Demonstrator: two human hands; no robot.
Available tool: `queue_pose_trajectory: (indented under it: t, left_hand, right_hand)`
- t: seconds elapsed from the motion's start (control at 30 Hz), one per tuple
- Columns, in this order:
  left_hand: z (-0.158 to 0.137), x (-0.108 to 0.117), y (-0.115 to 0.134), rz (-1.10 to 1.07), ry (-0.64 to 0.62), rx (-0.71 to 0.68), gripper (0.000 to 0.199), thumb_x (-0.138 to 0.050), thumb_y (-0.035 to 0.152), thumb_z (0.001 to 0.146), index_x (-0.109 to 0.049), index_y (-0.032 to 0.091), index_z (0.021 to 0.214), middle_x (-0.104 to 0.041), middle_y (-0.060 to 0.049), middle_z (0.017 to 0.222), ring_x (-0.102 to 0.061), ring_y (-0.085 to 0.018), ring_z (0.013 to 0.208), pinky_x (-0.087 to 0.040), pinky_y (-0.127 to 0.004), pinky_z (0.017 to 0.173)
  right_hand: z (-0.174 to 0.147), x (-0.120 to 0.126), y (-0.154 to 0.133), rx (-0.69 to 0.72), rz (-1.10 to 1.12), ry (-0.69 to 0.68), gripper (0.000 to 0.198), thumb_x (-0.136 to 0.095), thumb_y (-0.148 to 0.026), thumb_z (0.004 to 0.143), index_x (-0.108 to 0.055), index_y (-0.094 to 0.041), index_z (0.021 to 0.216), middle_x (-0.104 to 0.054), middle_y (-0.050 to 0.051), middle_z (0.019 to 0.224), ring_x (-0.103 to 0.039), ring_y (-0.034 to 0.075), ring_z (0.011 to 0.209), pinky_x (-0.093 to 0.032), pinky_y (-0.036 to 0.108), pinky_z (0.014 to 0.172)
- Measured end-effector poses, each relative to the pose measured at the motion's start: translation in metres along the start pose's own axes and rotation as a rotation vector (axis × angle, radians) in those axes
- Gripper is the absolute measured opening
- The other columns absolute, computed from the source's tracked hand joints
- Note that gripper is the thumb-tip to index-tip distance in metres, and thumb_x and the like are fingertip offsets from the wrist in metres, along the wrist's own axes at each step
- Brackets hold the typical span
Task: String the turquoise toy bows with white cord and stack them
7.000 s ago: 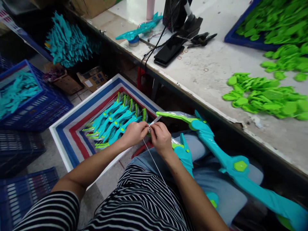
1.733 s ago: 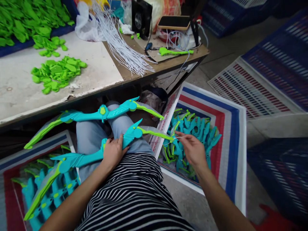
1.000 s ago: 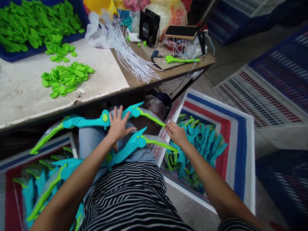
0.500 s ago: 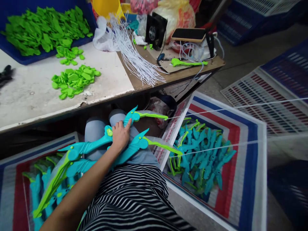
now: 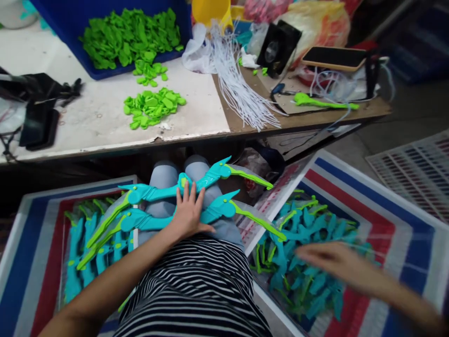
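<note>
The left hand (image 5: pixel 187 213) is resting palm down, fingers spread and gripping nothing, across a farther bow (image 5: pixel 159 193) and a nearer bow (image 5: pixel 144 223), both lying on the person's lap (image 5: pixel 164 174). The right hand (image 5: pixel 336 260) is hovering, blurred, above a striped right box (image 5: pixel 380 199); whether it is holding anything, one cannot tell. Beneath it, that box is holding heaped teal-and-green bows (image 5: pixel 317 283). Left of the left hand, a striped left box (image 5: pixel 42 234) is holding a row of similar bows (image 5: pixel 73 245). Beyond the left hand, a blue tub (image 5: pixel 65 30) is holding green pieces (image 5: pixel 129 37), and rightward of it, red markings on a plastic bag (image 5: pixel 315 16) are blurring beyond reading.
</note>
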State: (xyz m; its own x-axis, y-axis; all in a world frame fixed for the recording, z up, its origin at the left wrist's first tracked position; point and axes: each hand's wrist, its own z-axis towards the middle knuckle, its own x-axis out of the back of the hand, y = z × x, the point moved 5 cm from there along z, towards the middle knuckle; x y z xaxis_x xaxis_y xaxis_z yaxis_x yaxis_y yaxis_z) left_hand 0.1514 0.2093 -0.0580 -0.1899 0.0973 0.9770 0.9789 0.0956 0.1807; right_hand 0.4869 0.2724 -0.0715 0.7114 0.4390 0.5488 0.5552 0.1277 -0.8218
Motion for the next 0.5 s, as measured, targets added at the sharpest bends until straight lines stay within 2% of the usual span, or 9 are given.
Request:
queue_pose_trajectory:
  t: [0.07,0.1,0.13,0.23,0.3,0.37,0.43,0.5]
  left_hand:
    - [0.007,-0.002,0.001,0.032,-0.068,-0.002,0.12,-0.072,0.07,0.052,-0.028,0.007,0.145,-0.023,-0.031,0.149,-0.009,-0.05,0.139,-0.01,-0.069,0.106]
    - [0.013,0.001,0.002,0.045,-0.075,-0.006,0.115,-0.073,0.065,0.055,-0.03,0.007,0.144,-0.027,-0.03,0.147,-0.014,-0.048,0.139,-0.009,-0.067,0.107]
    - [0.02,0.004,0.003,0.056,-0.07,-0.012,0.107,-0.073,0.059,0.059,-0.032,0.007,0.143,-0.033,-0.03,0.144,-0.02,-0.046,0.137,-0.009,-0.065,0.109]
    - [0.04,0.014,0.009,0.077,-0.053,0.008,0.09,-0.07,0.044,0.067,-0.036,0.003,0.139,-0.046,-0.027,0.131,-0.04,-0.04,0.124,-0.013,-0.061,0.111]
    - [0.05,0.015,0.014,0.091,-0.058,0.069,0.089,-0.07,0.039,0.066,-0.036,0.0,0.138,-0.046,-0.027,0.131,-0.043,-0.039,0.12,-0.014,-0.062,0.11]
    - [0.055,0.014,0.021,0.099,-0.054,0.123,0.088,-0.07,0.038,0.066,-0.035,0.0,0.138,-0.044,-0.028,0.133,-0.042,-0.04,0.12,-0.013,-0.063,0.109]
    - [0.057,0.013,0.026,0.081,-0.045,0.129,0.087,-0.07,0.038,0.067,-0.036,0.004,0.138,-0.047,-0.027,0.129,-0.044,-0.039,0.118,-0.013,-0.063,0.109]
    - [0.057,0.019,0.025,0.032,-0.044,0.136,0.086,-0.07,0.038,0.066,-0.036,0.009,0.14,-0.053,-0.024,0.122,-0.049,-0.038,0.114,-0.021,-0.063,0.106]
  right_hand:
    - [0.01,-0.045,-0.007,-0.023,0.038,-0.296,0.033,-0.07,-0.055,0.067,-0.074,-0.026,0.083,-0.052,-0.001,0.045,-0.046,0.017,0.04,-0.035,0.028,0.036]
    - [0.018,-0.069,-0.011,-0.05,0.071,-0.384,0.042,-0.068,-0.055,0.069,-0.073,-0.023,0.096,-0.047,-0.004,0.042,-0.043,0.015,0.038,-0.032,0.026,0.036]
    - [0.028,-0.09,-0.016,-0.083,0.111,-0.404,0.053,-0.065,-0.055,0.071,-0.068,-0.02,0.11,-0.043,-0.006,0.042,-0.04,0.013,0.039,-0.03,0.024,0.037]
    - [0.068,-0.132,-0.031,-0.164,0.239,-0.25,0.077,-0.059,-0.057,0.073,-0.049,-0.011,0.133,-0.039,-0.009,0.045,-0.034,0.011,0.041,-0.026,0.022,0.039]
    - [0.092,-0.144,-0.04,-0.169,0.283,-0.182,0.08,-0.058,-0.059,0.071,-0.047,-0.009,0.132,-0.04,-0.01,0.046,-0.033,0.01,0.042,-0.025,0.021,0.039]
    - [0.108,-0.146,-0.047,-0.123,0.281,-0.163,0.069,-0.06,-0.061,0.069,-0.058,-0.011,0.115,-0.04,-0.009,0.046,-0.032,0.009,0.042,-0.025,0.021,0.039]
    - [0.114,-0.143,-0.052,-0.061,0.26,-0.165,0.056,-0.062,-0.062,0.067,-0.063,-0.014,0.095,-0.043,-0.007,0.047,-0.035,0.01,0.044,-0.028,0.021,0.041]
    - [0.113,-0.135,-0.052,-0.026,0.265,-0.134,0.052,-0.063,-0.062,0.067,-0.065,-0.015,0.089,-0.051,-0.003,0.052,-0.042,0.012,0.048,-0.034,0.022,0.043]
